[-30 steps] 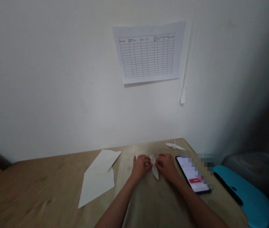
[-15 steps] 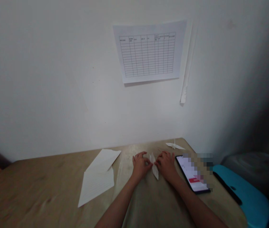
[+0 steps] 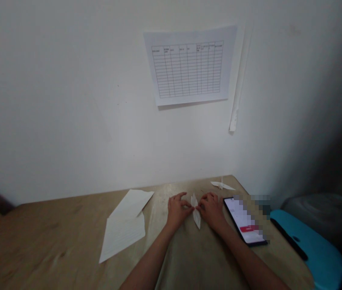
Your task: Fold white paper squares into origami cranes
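A small folded white paper piece, long and pointed, lies on the wooden table between my hands. My left hand pinches its left side with thumb and fingertips. On the other side, my right hand pinches it the same way, fingers curled. Both hands rest on the table near its far edge by the wall.
A finished paper crane sits at the table's far right corner. A phone with a lit screen lies right of my right hand. Loose white sheets lie to the left. A blue stool stands at right. A printed grid sheet hangs on the wall.
My left hand's fingers lifted and spread a little, and both hands shifted slightly on the folded paper. The paper stays in place.
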Demonstrator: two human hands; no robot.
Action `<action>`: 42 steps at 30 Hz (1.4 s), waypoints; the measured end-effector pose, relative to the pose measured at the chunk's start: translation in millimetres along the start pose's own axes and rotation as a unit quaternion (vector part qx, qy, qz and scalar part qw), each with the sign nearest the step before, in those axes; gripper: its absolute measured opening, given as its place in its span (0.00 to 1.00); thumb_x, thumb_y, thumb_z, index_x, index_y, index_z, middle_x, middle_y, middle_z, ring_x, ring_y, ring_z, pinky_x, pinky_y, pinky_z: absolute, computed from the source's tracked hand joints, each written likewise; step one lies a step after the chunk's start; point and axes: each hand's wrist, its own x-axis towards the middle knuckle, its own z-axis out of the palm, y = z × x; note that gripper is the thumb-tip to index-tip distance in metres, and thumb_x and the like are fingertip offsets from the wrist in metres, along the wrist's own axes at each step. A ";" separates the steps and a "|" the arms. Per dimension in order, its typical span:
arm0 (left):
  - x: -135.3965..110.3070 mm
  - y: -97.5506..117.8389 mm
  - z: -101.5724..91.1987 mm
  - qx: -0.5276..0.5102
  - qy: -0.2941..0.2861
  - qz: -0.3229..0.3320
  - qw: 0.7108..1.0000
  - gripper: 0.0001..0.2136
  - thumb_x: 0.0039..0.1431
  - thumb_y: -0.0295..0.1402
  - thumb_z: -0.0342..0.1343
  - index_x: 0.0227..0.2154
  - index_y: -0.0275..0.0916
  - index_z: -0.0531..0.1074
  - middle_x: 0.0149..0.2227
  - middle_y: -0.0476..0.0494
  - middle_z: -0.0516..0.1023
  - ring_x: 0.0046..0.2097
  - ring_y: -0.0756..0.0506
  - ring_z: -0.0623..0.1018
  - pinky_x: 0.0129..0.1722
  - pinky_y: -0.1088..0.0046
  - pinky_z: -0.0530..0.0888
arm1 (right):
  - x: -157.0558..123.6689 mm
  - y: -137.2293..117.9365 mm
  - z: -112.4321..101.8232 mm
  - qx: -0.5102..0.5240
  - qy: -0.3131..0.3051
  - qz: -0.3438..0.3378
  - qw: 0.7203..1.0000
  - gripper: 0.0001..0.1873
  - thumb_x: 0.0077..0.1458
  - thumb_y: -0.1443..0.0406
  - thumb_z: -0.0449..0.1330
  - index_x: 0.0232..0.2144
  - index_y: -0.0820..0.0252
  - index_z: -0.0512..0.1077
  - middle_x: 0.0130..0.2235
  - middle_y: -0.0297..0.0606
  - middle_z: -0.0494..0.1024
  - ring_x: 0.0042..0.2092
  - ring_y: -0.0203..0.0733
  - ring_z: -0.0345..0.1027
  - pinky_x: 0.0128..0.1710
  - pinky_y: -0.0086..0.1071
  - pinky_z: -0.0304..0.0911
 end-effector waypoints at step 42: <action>-4.6 9.7 -4.2 0.070 -0.011 0.039 0.997 0.02 0.56 0.38 0.66 0.32 0.55 0.83 0.64 0.56 0.69 0.63 0.37 0.64 0.67 0.39 0.45 | -6.8 -7.1 -5.3 0.020 0.042 0.007 0.999 0.07 0.59 0.60 0.62 0.34 0.45 0.82 0.47 0.35 0.82 0.61 0.53 0.59 0.55 0.47 0.47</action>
